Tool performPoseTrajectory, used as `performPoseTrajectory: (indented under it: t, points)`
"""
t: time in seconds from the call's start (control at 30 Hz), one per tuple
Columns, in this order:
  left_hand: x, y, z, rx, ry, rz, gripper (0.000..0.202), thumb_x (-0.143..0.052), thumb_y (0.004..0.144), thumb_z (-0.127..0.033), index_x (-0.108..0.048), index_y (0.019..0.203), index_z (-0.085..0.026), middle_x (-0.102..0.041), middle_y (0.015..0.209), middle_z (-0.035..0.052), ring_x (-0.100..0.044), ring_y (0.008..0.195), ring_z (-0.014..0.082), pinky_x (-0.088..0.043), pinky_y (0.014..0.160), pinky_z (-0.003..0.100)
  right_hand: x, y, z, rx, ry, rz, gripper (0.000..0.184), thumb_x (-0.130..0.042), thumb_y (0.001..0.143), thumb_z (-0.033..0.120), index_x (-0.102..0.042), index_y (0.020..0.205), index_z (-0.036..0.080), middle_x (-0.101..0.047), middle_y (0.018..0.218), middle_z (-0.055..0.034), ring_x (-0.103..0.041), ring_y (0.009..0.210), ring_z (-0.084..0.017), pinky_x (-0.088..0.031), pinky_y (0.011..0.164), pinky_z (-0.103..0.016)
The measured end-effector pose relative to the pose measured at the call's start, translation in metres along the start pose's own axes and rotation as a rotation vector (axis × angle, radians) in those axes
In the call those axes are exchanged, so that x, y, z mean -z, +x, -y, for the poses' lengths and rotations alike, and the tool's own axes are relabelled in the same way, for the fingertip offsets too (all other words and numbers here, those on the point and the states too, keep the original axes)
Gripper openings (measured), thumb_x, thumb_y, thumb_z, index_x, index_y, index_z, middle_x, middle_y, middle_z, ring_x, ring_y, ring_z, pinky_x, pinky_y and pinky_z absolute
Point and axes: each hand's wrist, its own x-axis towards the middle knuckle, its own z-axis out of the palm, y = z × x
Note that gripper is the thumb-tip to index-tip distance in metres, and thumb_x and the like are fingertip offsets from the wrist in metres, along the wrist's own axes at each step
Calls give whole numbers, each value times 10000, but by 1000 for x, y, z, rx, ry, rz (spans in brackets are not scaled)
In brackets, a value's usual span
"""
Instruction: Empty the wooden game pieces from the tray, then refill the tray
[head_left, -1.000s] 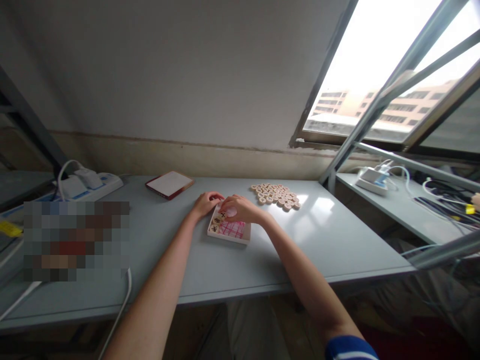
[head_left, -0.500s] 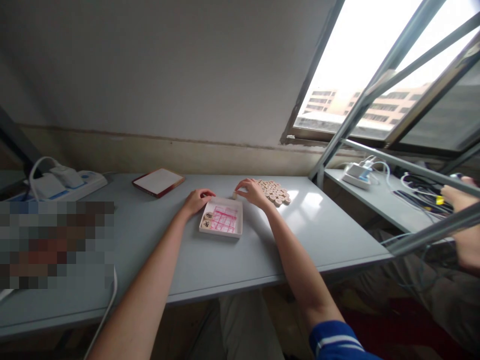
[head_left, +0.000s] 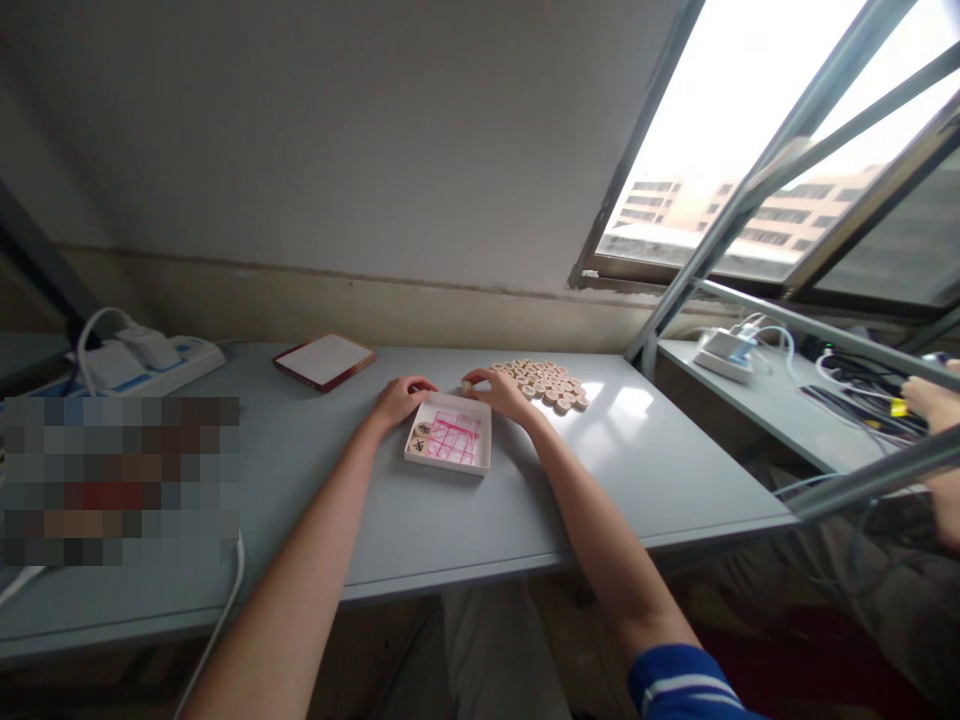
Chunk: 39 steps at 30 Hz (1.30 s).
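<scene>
A small white tray (head_left: pixel 484 440) with a pink grid inside lies on the grey table (head_left: pixel 420 520). Two round wooden pieces (head_left: pixel 420 437) with dark marks sit at the tray's left side. My left hand (head_left: pixel 401 397) rests with curled fingers on the tray's far left corner. My right hand (head_left: pixel 499 390) hovers at the tray's far right corner and pinches a small wooden piece (head_left: pixel 466 385) between thumb and fingers. A heap of several round wooden pieces (head_left: pixel 546 382) lies just right of that hand.
A red-edged box lid (head_left: pixel 324 361) lies at the back left. A white power strip (head_left: pixel 142 362) with cables sits far left. A second table (head_left: pixel 757 395) with a charger (head_left: pixel 726 350) stands right, where another person's hand (head_left: pixel 934 400) shows. A window frame (head_left: pixel 712 250) slants overhead.
My right hand left the tray, went to the heap of pieces, and has come back toward the tray's far corner with a piece pinched. The left hand stayed on the tray.
</scene>
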Motion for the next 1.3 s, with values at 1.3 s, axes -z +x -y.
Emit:
performPoseTrajectory:
  t: [1.3]
  points:
    - [0, 4, 4, -11, -41, -45, 255, -513, 650, -306, -668, 780, -151, -669, 810, 51, -589, 769, 174, -446, 688, 255, 16, -3, 59, 236, -75, 133, 177, -605, 744, 320, -613, 891, 222, -584, 917, -35, -517, 877, -169, -354, 782, -281]
